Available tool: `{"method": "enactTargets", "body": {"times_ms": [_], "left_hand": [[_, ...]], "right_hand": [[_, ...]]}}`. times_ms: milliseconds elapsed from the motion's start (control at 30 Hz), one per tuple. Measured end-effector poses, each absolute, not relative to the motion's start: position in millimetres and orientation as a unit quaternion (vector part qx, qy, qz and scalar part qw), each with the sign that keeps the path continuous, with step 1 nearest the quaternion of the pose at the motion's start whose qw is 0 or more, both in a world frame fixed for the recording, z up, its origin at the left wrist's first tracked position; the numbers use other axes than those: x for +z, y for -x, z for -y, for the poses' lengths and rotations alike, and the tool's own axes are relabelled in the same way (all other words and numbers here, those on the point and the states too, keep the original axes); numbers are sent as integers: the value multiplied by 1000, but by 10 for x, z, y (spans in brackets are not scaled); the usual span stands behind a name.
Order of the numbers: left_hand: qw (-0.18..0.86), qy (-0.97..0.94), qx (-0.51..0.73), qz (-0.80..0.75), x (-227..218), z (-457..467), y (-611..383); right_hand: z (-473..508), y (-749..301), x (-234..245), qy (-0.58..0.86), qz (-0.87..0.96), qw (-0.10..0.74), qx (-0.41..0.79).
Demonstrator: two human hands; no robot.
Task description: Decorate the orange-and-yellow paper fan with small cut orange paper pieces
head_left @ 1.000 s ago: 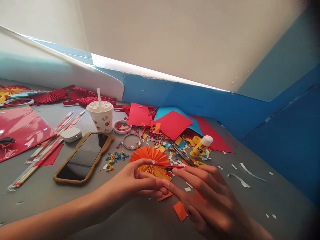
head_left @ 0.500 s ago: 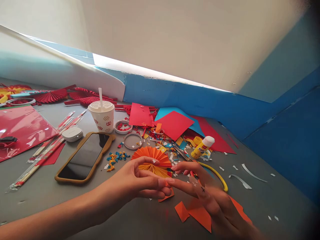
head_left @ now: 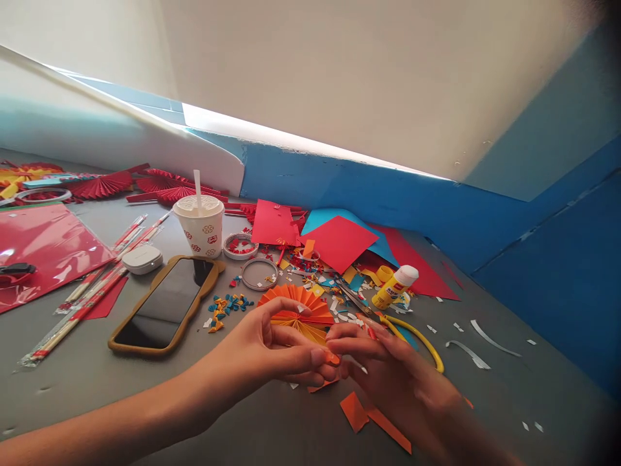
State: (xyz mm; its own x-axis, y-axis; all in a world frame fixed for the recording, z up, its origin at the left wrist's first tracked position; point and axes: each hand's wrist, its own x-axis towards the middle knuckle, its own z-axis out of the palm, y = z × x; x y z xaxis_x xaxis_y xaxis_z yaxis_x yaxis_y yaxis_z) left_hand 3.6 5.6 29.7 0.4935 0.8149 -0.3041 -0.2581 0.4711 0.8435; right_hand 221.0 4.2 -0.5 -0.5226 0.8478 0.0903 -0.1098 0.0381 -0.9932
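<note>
Head view: an orange paper fan (head_left: 295, 309) sits near the front edge of the grey counter (head_left: 548, 388). The left hand (head_left: 264, 343) pinches it, seemingly to steady it, while the right hand (head_left: 392, 369) curls in beside a small orange paper scrap (head_left: 332, 358) at the left fingertips; which hand grips the scrap is unclear.

Pleated orange-and-yellow paper fan (head_left: 295, 307), lying flat, left hand (head_left: 262, 346) across its six o'clock edge, right hand (head_left: 395, 375) at four o'clock.

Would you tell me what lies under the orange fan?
An orange scrap shows at the lower edge of the fan, by the left hand; the rest beneath is covered.
</note>
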Motion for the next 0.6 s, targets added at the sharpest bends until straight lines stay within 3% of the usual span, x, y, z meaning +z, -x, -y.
{"method": "enactTargets", "body": {"times_ms": [100,167,233,333,467,600], "left_hand": [[762,-400,360,-361,256,-61,-41],[751,-413,360,-368,236,-61,-42],[743,-424,356,-377,220,-58,-46],[735,-427,367,-378,194,-54,-57],[732,-422,381,-374,157,-52,-60],[727,-425,383,-379,139,-56,-52]], "right_hand": [[-17,-2149,-11,292,443,369,763],[-14,-2146,-5,312,407,383,768],[-19,-2166,11,361,457,401,707],[-12,-2196,36,423,625,397,522],[28,-2209,31,375,769,415,309],[55,-2217,20,324,825,412,210]]}}
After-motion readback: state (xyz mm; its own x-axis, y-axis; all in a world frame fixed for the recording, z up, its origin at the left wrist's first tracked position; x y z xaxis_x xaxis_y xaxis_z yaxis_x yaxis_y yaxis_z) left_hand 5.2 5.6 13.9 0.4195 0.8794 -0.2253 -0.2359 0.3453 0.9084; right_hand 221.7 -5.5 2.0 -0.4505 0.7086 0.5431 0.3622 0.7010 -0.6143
